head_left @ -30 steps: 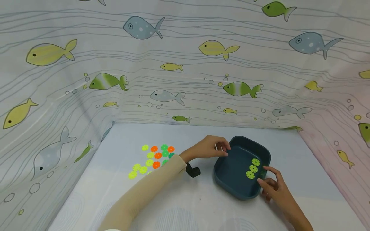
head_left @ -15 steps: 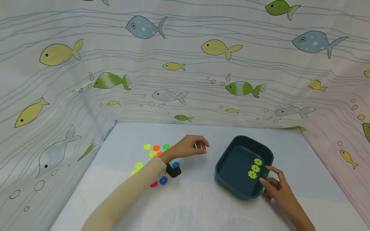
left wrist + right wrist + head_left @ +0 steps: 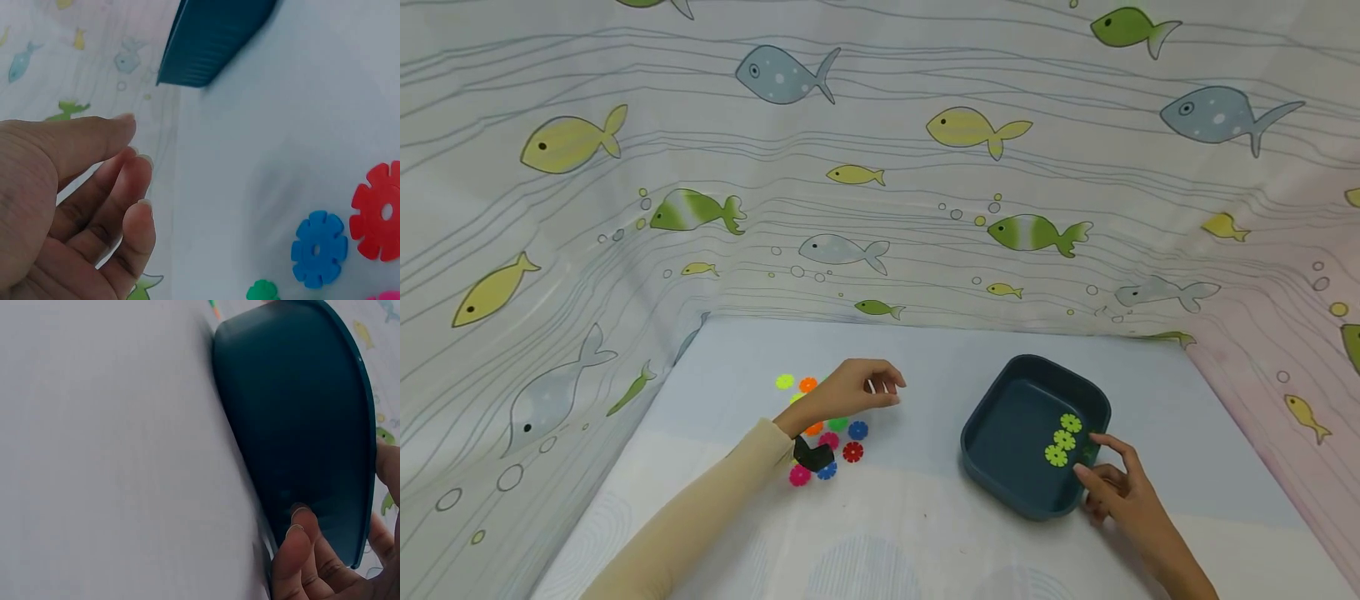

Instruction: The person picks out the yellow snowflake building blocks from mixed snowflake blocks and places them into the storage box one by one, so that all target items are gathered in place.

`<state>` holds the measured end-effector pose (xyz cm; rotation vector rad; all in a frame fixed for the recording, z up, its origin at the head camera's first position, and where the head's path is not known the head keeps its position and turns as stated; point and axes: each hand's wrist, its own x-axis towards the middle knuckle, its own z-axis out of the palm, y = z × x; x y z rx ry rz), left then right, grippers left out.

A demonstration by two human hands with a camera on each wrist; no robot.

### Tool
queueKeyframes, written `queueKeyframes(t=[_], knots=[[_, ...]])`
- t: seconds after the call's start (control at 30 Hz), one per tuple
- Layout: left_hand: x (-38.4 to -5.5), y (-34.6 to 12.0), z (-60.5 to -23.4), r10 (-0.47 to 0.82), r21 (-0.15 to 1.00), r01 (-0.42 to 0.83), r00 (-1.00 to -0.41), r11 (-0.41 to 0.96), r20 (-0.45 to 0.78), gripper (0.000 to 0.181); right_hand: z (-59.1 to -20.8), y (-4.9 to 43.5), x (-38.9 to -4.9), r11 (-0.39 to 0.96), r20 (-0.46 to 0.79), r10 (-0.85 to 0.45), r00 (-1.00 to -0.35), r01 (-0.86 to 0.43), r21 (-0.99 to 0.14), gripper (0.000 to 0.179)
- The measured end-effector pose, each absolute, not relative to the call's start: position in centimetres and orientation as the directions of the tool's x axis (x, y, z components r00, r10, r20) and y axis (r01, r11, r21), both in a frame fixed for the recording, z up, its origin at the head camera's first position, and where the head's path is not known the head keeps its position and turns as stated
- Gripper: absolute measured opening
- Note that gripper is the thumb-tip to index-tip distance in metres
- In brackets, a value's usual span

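The right hand (image 3: 1116,485) grips the dark tray (image 3: 1009,443) just to its left.

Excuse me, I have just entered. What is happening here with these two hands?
A person's right hand holds the edge of a dark teal tray. Three yellow-green flower-shaped discs lie inside it in a row. The left hand holds nothing; it hangs near a group of loose coloured discs on the white table, partly hidden by that arm.
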<state>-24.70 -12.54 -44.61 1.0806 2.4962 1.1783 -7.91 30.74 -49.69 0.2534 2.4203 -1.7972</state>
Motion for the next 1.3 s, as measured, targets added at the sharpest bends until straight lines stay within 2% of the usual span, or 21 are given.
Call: queueKeyframes(t=[0.47,0.7,0.97,1.3], knots=[[-24.1,-16.5,-45.5,0.635,0.751,0.474,-0.766,0.460,0.095,0.029,-49.9,30.6,-7.8,0.302,-0.176,0.049,-0.983,0.183,-0.936,0.068],[-24.0,-18.6,-45.4,0.599,0.737,0.471,-0.793,0.484,0.113,0.027,-49.8,30.6,-7.8,0.330,-0.159,0.032,-0.987,0.160,-0.930,0.065],[-23.4,-20.7,-45.9,0.546,0.743,0.412,-0.835,0.527,0.075,0.031,-49.9,30.7,-7.8,0.329,-0.158,0.030,-0.987,0.159,-0.931,0.065],[-22.7,-23.2,-46.6,0.487,0.723,0.375,-0.871,0.580,0.062,0.027,-49.9,30.6,-7.7,0.322,-0.166,0.037,-0.985,0.169,-0.931,0.066]])
